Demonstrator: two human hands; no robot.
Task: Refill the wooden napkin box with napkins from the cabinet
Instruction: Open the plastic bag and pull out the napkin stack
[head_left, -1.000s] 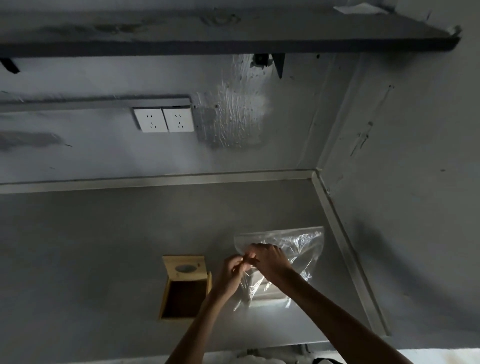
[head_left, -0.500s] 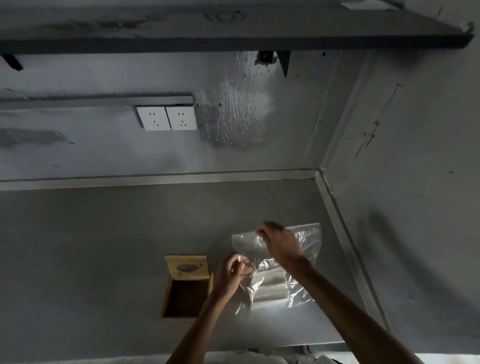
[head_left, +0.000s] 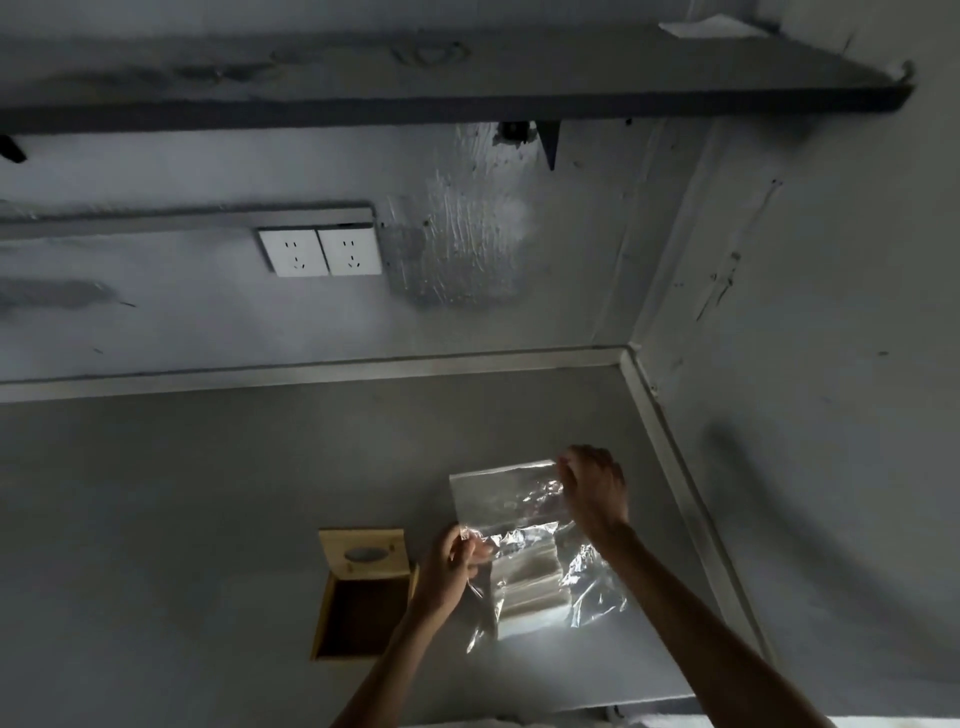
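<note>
At about seven o'clock on the grey bench (head_left: 182, 519) sits the wooden napkin box (head_left: 363, 613), open, its dark inside showing; its lid (head_left: 363, 554) with the oval slot stands tipped back at the box's twelve o'clock edge. On the wall at ten o'clock from the box are two white sockets (head_left: 321, 252) side by side, and a dark shelf (head_left: 467, 101) runs across the top of the view.

Just at the box's three o'clock comes my left hand (head_left: 451, 564); its grip is pressed together — thumb and fingers pinching the near left edge of the clear plastic bag (head_left: 506, 491); whether my wrist touches the box I cannot tell.

The bag lies on the bench at three o'clock of the box, crinkled and catching the light; inside its lower half is the stack of white napkins (head_left: 527, 592), still wholly within the plastic and lying flat, apart from the box.

At the bag's one o'clock corner is my right hand (head_left: 595, 491); its fingers curl down onto the top right edge of the plastic, gripping it — the fingertips are partly hidden by the back of the hand, so I cannot tell how much film they hold. My two hands are apart, one low on the left of the bag, one high on the right; the film stretches between them.

Further right, a pale strip (head_left: 691, 514) marks where the bench meets the side wall.
</note>
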